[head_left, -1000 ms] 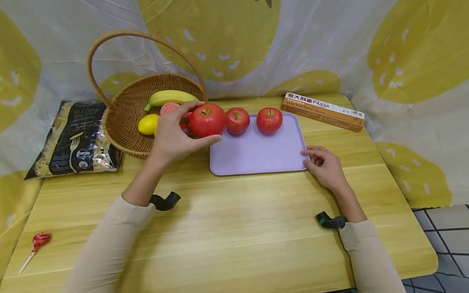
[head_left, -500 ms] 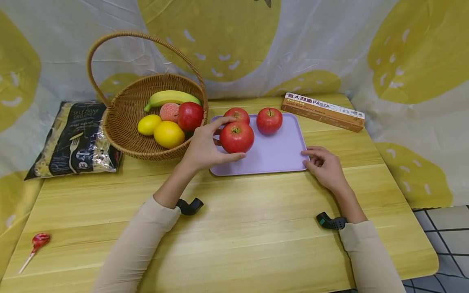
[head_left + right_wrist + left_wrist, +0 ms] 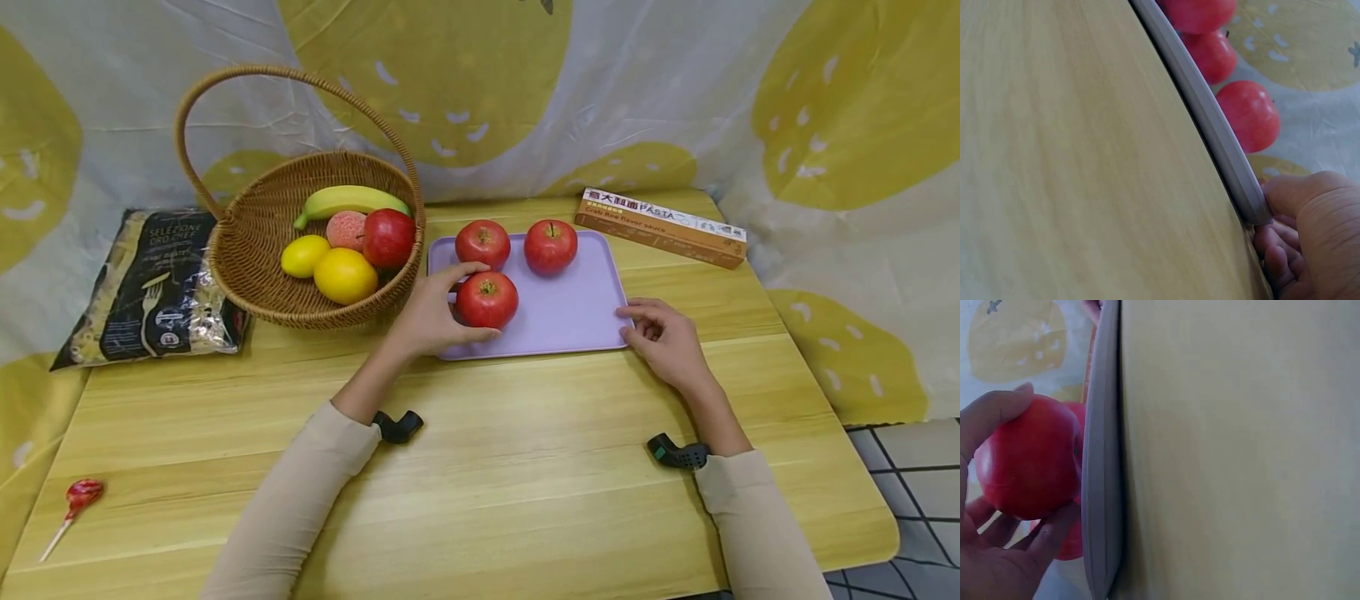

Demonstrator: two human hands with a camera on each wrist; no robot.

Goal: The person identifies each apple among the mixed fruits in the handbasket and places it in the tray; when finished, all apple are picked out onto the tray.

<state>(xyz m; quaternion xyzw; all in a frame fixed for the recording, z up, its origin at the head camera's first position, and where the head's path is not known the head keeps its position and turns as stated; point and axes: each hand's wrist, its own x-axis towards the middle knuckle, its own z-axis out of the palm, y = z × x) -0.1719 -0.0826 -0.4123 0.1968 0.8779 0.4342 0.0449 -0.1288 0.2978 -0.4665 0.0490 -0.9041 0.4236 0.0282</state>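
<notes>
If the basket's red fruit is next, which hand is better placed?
Probably the left hand: it's close beside the basket and its red fruit, once it releases the held apple. The right hand pinches the tray at its right end.

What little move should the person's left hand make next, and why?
Probably loosen the left hand and leave the held apple on the tray: the apple looks at or just above its surface, nearer the person than two other apples, and the right hand holds the tray's edge.

Lilac tray (image 3: 567,307), its 3 apples (image 3: 487,301) red (backdrop (image 3: 637,92) white, yellow-patterned).
</notes>
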